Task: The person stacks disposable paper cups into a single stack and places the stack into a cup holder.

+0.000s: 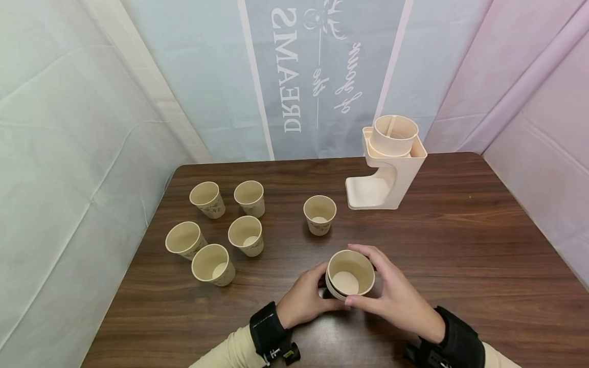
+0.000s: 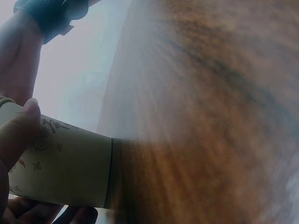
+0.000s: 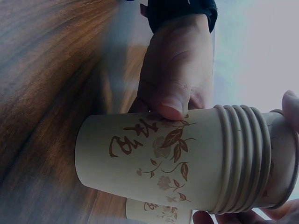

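Low in the head view, we see the left hand (image 1: 301, 299) gripping the cup stack (image 3: 149, 161) while the right hand (image 1: 400, 296) pinches the top cup (image 1: 352, 278), partly out of it, over the table's (image 1: 460, 245) near side. We judge that a steady stack, a light squeeze and straight movement along the axis suit this step. That long axis runs roughly upright, mouths up, narrow bases down; we cannot tell whether the stack touches the table. Farther out stand a lone cup (image 1: 319, 220), five more cups (image 1: 250, 240) leftward, and a cream stand (image 1: 404, 181).
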Motion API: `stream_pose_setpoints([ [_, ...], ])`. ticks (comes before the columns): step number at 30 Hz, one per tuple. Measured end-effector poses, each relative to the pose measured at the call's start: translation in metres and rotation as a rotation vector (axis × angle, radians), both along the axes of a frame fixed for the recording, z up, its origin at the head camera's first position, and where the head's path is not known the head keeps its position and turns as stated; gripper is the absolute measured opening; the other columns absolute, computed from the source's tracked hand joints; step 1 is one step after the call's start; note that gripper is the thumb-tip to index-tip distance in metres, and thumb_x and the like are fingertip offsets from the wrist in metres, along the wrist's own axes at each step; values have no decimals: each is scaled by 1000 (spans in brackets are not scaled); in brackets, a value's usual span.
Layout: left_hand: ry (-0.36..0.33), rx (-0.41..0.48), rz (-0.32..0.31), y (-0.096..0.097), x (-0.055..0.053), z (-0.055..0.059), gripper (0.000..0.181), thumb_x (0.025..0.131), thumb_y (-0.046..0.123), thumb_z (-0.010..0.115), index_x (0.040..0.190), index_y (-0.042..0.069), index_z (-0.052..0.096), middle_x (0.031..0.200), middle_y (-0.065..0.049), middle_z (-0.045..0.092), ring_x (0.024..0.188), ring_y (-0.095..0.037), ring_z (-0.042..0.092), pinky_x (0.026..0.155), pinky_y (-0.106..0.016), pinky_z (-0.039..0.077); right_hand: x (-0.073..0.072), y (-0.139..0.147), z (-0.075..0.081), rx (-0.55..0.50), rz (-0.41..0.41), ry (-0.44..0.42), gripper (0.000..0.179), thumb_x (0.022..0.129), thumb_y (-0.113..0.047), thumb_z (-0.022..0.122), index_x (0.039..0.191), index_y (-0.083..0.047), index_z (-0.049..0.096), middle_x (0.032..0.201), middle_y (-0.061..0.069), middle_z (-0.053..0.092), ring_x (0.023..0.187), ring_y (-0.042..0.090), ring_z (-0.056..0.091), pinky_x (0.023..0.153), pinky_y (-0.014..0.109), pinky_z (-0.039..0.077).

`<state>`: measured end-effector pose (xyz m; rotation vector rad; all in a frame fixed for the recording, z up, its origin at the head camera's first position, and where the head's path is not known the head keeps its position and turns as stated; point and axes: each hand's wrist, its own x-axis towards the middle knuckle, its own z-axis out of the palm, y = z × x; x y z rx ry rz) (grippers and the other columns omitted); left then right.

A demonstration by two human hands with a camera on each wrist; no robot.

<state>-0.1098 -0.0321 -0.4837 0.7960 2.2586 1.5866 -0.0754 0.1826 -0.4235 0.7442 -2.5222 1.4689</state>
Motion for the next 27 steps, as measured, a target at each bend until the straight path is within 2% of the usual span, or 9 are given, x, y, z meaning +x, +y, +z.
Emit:
stream_pose_setpoints([
  [9,12,5,-9,0,-1,0,71,79,12,90,141,14,55,131,0,64,120,-10,59,101,-27,50,1,0,-2,13,0,1,89,73,-16,93,149,-16,47,140,3,56,129,8,49,107,11,31],
  [27,-21,-8,0,0,1,2,71,79,10,89,141,11,55,131,-2,64,120,-10,60,102,-26,49,-1,0,-7,40,15,11,88,75,-19,92,149,-16,46,138,1,56,126,11,51,106,11,33],
])
